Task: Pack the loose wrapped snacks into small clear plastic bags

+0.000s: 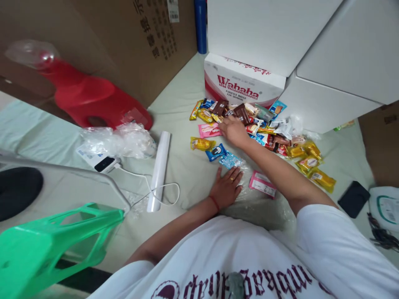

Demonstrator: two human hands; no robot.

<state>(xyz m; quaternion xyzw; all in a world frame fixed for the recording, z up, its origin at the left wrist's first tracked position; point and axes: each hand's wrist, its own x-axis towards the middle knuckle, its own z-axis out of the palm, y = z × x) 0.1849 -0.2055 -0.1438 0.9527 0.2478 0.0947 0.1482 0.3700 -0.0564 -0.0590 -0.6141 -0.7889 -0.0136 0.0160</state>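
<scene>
My left hand (pixel 227 186) lies flat with its fingers spread on a clear plastic wrapper (pixel 247 166). Its fingertips are beside a light blue snack packet (pixel 230 160). Farther forward, my right hand (pixel 234 130) bends down into the pile of wrapped snacks, its fingers curled; whatever they grip is hidden. Close to those fingertips are a pink snack packet (pixel 208 130) and a small yellow packet (pixel 217 118). Brown chocolate packets (pixel 241 113) lie just beyond. A dark blue packet (pixel 215 152) and a yellow-wrapped snack (pixel 202 144) rest left of the pile, and another pink packet (pixel 262 184) under my right forearm.
A Wahaha carton (pixel 243 81) stands behind the pile, against white boxes (pixel 268 33). Leftward are a white roll (pixel 159 172), a cabled power bank (pixel 106 163), a red jug (pixel 93 97) and a green plastic stool (pixel 59 245). A black flat item (pixel 354 199) lies right.
</scene>
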